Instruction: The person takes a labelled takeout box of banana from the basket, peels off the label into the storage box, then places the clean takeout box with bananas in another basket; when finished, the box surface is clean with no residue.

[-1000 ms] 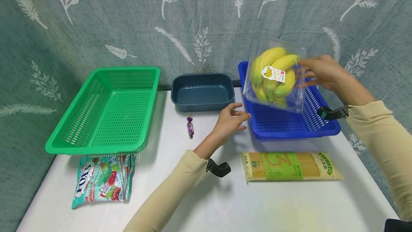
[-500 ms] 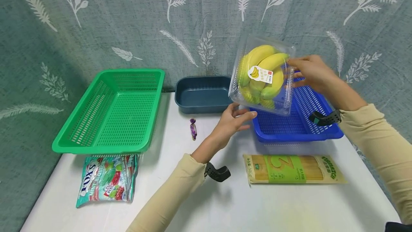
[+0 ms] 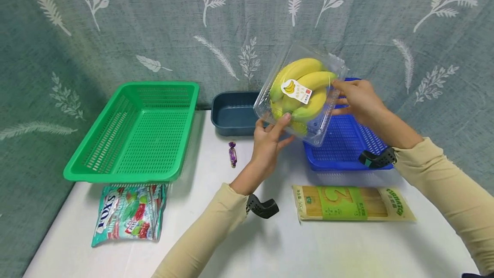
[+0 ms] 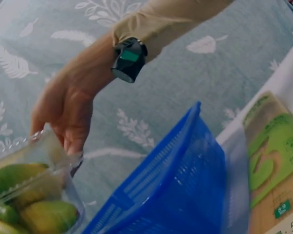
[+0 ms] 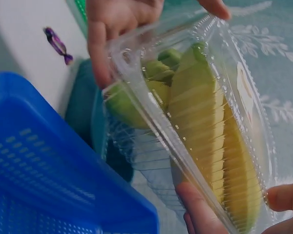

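Observation:
A clear plastic clamshell box of bananas [image 3: 305, 87], with a white label on its lid, is held tilted in the air. My left hand [image 3: 266, 145] grips its lower left corner, thumb on the lid and fingers partly hidden underneath. On the opposite side, my right hand [image 3: 359, 100] pinches the box's edge; the right wrist view shows thumb and fingers on either side of it. The box overlaps the right end of a dark blue-grey tub [image 3: 233, 130] and part of a blue basket [image 3: 347, 165] in the head view.
A purple-wrapped candy [image 3: 233, 155] lies in front of the tub. Nearer the front is a pack of spaghetti [image 3: 347, 203]. At left stands a green basket [image 3: 127, 177], with a teal Fox's candy bag [image 3: 129, 216] before it. A patterned curtain [image 3: 170, 20] hangs behind.
The box of bananas has moved left from over the blue basket, carried by my right hand, and has tilted more. My left hand, free before, has taken hold of its lower left corner.

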`<state>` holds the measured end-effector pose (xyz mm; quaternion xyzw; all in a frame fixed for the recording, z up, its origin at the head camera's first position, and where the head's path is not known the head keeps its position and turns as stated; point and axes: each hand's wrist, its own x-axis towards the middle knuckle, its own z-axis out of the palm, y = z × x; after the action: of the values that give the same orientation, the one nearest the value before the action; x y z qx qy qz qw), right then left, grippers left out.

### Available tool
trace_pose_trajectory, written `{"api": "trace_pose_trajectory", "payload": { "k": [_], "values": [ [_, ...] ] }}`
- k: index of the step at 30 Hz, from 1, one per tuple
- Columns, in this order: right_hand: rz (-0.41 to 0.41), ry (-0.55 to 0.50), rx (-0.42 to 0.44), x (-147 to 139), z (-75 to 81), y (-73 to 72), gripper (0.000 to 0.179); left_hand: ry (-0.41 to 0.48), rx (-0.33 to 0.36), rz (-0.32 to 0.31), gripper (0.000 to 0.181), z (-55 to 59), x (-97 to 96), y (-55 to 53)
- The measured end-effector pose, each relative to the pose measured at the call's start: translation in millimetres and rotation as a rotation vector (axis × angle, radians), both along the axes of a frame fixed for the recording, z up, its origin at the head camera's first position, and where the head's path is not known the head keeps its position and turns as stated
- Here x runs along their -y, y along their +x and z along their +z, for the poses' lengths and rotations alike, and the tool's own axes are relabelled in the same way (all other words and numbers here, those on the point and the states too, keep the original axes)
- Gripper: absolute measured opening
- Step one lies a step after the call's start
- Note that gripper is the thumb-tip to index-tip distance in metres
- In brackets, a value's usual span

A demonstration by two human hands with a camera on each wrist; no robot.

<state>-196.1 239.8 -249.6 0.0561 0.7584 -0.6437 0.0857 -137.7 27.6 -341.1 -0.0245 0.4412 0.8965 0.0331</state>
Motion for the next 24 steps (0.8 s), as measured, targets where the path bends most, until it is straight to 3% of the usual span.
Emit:
{"api": "trace_pose_trajectory", "payload": {
  "k": [7, 19, 24],
  "values": [
    [-0.010, -0.056, 0.010, 10, -9.2, 5.4, 0.070, -0.064, -0.001, 0.083, 0.070, -1.8, 7.0, 0.4],
    [-0.027, -0.059, -0.023, 7, -15.5, 12.1, 0.080, -0.201, 0.008, 0.093, 0.077, -0.3, 36.0, -0.7],
    [0.013, -0.001, -0.052, 3, -16.7, 12.5, 0.089, -0.274, 0.015, 0.107, 0.082, -1.4, 51.7, 1.4]
  ]
}}
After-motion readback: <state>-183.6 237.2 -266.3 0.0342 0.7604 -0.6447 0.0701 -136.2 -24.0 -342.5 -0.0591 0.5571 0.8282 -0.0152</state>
